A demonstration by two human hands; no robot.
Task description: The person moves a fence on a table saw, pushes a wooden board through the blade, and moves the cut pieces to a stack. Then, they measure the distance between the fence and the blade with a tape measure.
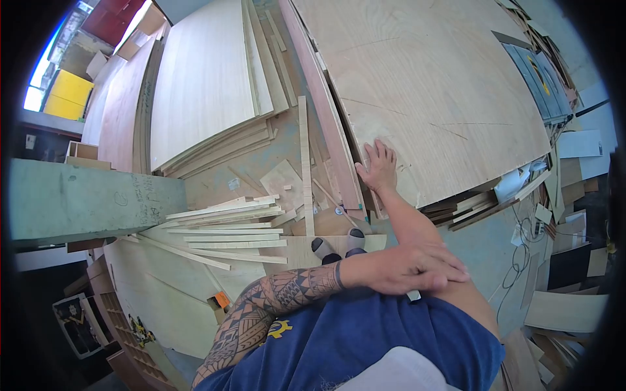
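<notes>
My left hand (pixel 427 268), at the end of the tattooed arm, lies across my right arm near the elbow, its fingers stretched out. Further up, my right hand (pixel 380 168) rests with spread fingers on a large plywood sheet (pixel 443 85), close to its left edge. Nothing is held in it. Beside that edge, a reddish board (pixel 326 124) runs along the stack. A long thin wood strip (pixel 306 163) extends to the left of the stack.
Several light wood strips (pixel 235 231) lie at the left by a green pillar (pixel 98 202). Stacked panels (pixel 202 78) stand at the upper left. My feet (pixel 339 246) are below the sheet's corner. Cables (pixel 520 251) and offcuts lie at the right.
</notes>
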